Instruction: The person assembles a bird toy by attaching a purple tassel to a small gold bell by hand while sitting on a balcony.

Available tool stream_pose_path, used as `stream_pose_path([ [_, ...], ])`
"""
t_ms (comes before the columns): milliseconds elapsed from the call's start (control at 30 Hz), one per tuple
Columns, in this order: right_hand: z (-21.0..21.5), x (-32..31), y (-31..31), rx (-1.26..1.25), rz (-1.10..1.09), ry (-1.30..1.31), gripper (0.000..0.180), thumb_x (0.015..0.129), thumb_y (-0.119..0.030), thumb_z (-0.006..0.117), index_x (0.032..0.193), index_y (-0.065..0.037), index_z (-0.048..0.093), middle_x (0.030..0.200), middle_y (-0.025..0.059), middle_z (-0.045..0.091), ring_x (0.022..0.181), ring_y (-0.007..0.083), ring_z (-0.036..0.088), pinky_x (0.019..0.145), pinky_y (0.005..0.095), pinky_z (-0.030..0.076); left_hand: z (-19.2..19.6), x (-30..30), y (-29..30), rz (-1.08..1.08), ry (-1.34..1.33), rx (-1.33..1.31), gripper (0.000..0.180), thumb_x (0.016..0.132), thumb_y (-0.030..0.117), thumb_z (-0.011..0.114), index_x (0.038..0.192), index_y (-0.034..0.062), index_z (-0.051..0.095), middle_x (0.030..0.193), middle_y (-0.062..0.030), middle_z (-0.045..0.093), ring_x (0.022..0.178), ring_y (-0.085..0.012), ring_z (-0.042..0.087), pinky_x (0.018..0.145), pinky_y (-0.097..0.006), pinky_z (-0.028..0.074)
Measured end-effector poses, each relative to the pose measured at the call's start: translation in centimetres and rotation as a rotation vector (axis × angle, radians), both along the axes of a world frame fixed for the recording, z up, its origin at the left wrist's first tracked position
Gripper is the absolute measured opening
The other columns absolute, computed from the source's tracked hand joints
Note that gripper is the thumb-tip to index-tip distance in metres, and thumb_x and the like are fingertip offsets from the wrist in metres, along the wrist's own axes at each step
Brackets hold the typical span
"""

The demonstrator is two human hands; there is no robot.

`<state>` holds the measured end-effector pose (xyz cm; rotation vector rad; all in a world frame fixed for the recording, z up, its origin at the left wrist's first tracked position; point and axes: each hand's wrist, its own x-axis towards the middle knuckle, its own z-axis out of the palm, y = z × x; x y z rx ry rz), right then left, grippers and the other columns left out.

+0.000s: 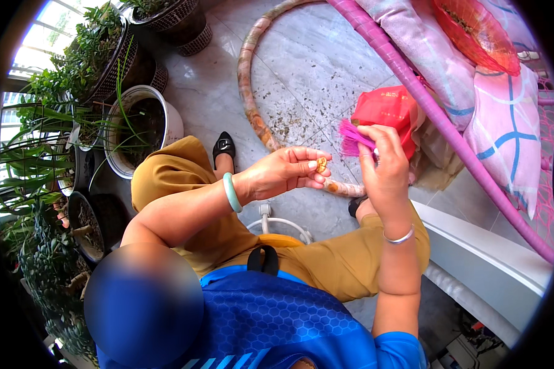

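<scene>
Golden nut (321, 164) pinched in left hand (283, 175) | pink brush (353, 138) gripped in right hand (385, 161) | red bag (389, 111) just beyond

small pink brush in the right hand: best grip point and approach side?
Grip the small pink brush by its handle end, as the right hand does now; the handle itself is hidden inside the fist. The bristles fan out to the left toward the small golden-brown object pinched in the left hand, so come from the right, opposite the bristles.
</scene>
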<state>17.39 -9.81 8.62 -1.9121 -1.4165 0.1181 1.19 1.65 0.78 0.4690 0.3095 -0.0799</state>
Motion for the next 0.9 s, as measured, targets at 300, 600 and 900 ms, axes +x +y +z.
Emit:
stream_pose_path([
  [300,-1.0,0.5,0.3,-0.064,-0.014,-0.099,0.026,0.075,0.004,0.059,0.099,-0.004,0.056,0.094,0.0130,0.056,0.086,0.0318,0.058,0.074,0.0384,0.047,0.0,-0.2,-0.1,-0.003,0.016,0.014,0.029,0.092,0.011,0.050,0.120,0.0026,0.048,0.104,-0.0089,0.060,0.090,-0.0138,0.060,0.088,-0.030,0.049],
  [600,-0.6,0.8,0.0,-0.103,-0.052,0.067,0.023,0.077,0.000,0.060,0.100,-0.003,0.056,0.096,0.0123,0.057,0.087,0.0288,0.059,0.074,0.0348,0.047,0.4,-0.2,0.2,0.040,0.022,0.016,0.029,0.092,0.009,0.049,0.120,0.0040,0.049,0.108,-0.0098,0.059,0.091,-0.0137,0.060,0.087,-0.030,0.049],
  [900,-0.5,0.4,0.2,-0.085,-0.018,0.264,0.020,0.077,0.000,0.061,0.097,-0.002,0.057,0.093,0.0134,0.058,0.086,0.0278,0.060,0.075,0.0336,0.047,0.2,-0.2,0.3,0.093,0.049,0.050,0.026,0.091,0.009,0.050,0.117,0.0031,0.051,0.110,-0.0103,0.058,0.092,-0.0151,0.060,0.087,-0.029,0.050],
])
